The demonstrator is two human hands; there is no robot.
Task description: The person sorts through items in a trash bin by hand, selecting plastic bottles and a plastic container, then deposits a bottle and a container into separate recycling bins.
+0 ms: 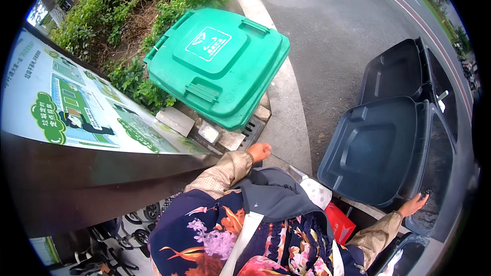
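My left hand (261,152), in a beige checked sleeve, is beside the front corner of a closed green plastic wheelie bin (218,57). Its fingers are curled, with nothing visible in them. The bin's lid bears a white printed symbol and writing. On the right, my right hand (413,204) reaches out with fingers apart over the near hinge edge of a dark grey wheelie bin (437,168). Whether it touches the rim, I cannot tell. That bin's lid (368,149) appears flipped back. A dark apron (280,195) covers my floral clothing.
A printed notice board (80,103) stands at left, before a hedge (126,46). A black bin lid (395,73) lies beyond the grey one. Paving blocks (174,120) and a drain grate (253,132) border the curb (287,138). A red box or bag (339,222) is near my right arm.
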